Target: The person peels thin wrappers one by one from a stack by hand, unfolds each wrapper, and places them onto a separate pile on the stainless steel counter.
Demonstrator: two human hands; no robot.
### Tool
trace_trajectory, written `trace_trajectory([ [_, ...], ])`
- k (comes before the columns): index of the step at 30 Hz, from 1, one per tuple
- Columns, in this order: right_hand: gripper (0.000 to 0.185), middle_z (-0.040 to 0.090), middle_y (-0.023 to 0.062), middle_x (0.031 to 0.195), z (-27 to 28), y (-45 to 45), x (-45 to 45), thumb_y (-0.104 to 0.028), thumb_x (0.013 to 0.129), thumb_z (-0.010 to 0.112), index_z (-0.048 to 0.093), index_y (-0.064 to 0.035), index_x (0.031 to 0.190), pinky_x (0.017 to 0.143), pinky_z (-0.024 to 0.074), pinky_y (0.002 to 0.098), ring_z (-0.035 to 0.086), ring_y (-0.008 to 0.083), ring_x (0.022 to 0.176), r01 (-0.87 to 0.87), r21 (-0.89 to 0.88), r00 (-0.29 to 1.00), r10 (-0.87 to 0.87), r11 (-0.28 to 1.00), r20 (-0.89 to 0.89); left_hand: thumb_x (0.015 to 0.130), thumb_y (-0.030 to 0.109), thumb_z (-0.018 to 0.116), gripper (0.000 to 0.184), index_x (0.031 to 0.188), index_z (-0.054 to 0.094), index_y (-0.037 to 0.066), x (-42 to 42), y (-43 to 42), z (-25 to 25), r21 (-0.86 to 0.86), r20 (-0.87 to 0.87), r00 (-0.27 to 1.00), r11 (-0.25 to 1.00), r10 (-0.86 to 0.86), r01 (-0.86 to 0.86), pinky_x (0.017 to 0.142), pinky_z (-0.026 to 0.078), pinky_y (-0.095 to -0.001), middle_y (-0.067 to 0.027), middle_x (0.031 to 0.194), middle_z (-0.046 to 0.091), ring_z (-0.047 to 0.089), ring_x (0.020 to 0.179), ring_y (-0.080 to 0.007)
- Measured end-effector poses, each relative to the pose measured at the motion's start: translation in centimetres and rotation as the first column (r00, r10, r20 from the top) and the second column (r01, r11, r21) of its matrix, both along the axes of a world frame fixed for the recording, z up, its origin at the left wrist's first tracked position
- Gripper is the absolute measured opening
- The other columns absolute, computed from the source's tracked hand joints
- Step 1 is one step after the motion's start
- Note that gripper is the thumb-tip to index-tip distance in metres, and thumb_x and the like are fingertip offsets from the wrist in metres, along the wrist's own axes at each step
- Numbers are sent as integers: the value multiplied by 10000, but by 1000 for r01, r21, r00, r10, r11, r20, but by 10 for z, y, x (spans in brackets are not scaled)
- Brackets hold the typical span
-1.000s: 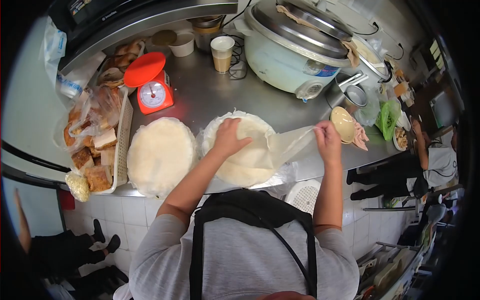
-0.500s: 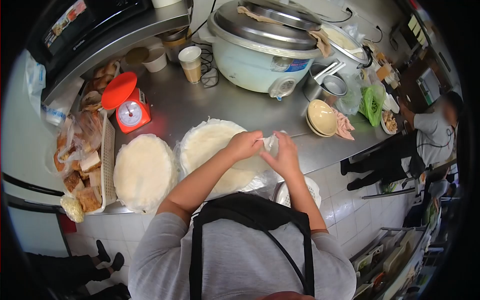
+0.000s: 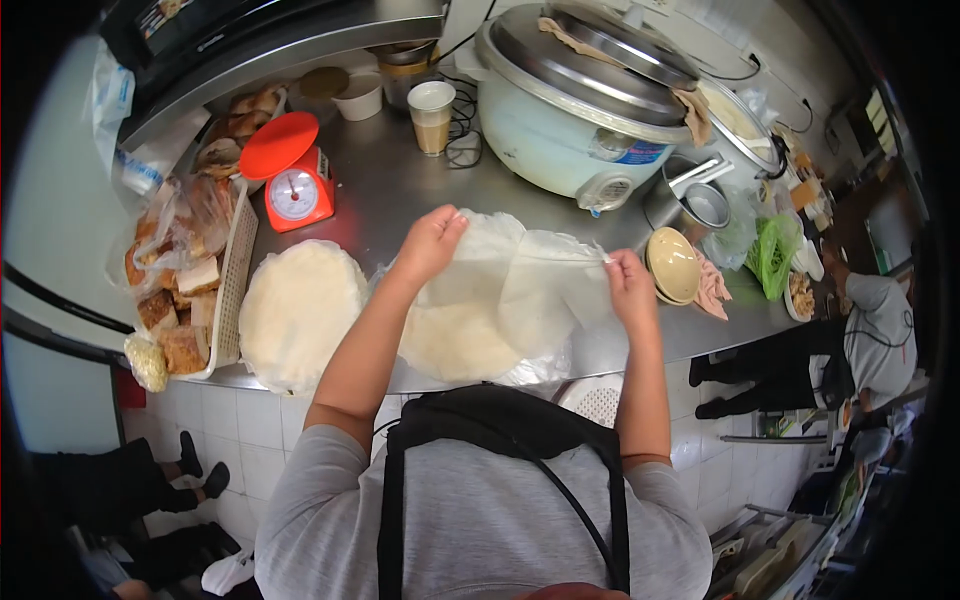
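Note:
A thin, translucent round wrapper (image 3: pixel 550 285), like a spring roll skin, is spread between my hands above a stack of pale wrappers (image 3: pixel 460 345). My left hand (image 3: pixel 434 242) is closed at its left edge. The fingers of my right hand (image 3: pixel 632 288) pinch its upper right edge. The raised sheet covers part of the stack, and clear plastic shows under the stack's front right edge. To the left lies a second round stack of wrappers (image 3: pixel 303 318), touched by neither hand.
Left are a red kitchen scale (image 3: pixel 297 190) and a basket (image 3: pixel 236 280) with bread-like browned pieces. A paper cup (image 3: pixel 432 118) and a large rice cooker (image 3: pixel 580 120) stand behind. Stacked bowls (image 3: pixel 673 265) sit close by my right hand. Another person (image 3: pixel 868 300) stands at far right.
My hands were close together at the stack's right side. Now they are wide apart, left hand moved left and right hand moved right, with the wrapper opened out between them.

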State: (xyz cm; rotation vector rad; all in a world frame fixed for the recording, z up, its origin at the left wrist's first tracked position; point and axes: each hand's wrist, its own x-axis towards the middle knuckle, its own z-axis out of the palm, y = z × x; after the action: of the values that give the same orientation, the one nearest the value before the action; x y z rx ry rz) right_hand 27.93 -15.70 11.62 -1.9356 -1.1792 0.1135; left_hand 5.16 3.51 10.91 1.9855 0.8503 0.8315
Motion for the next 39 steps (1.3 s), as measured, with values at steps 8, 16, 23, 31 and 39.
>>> trace_trajectory([
  [8,144,549,179,695,23,-7,42,-159,820,516,511,-16,838,590,421,345,512,311,606,74,-66,991,-66,995,120,840,169,489,236,675,416,17,-66,37,28,11,231,946,971,229,-238,512,342,-267,-23,566,367,344,564,-87],
  [16,566,486,204,1132,16,57,-34,-234,659,694,464,-29,1133,877,382,378,466,333,1053,-134,-488,952,248,863,178,855,185,499,161,763,507,54,-138,11,115,31,107,993,998,45,-49,536,330,-186,66,666,445,380,603,-19],
  [23,808,414,138,1236,43,157,-222,-221,623,742,300,-49,1278,921,343,304,423,218,1128,-872,354,185,898,337,-399,815,194,549,162,773,530,39,-193,-10,137,-266,152,974,942,-168,204,521,364,-209,47,669,487,418,603,-34],
  [31,188,542,19,837,41,202,-271,-156,720,649,547,-54,841,697,408,245,506,101,769,-905,55,312,746,423,-588,802,100,557,110,870,544,13,-279,31,97,-349,244,968,937,63,27,632,432,-225,2,803,579,514,722,-50],
  [39,123,526,57,833,70,184,-296,-100,650,623,521,-77,716,723,372,366,491,256,837,-719,98,649,614,688,450,744,58,589,89,814,551,16,-315,22,90,241,-61,977,952,207,-187,620,421,-277,-72,739,564,530,669,-183],
])
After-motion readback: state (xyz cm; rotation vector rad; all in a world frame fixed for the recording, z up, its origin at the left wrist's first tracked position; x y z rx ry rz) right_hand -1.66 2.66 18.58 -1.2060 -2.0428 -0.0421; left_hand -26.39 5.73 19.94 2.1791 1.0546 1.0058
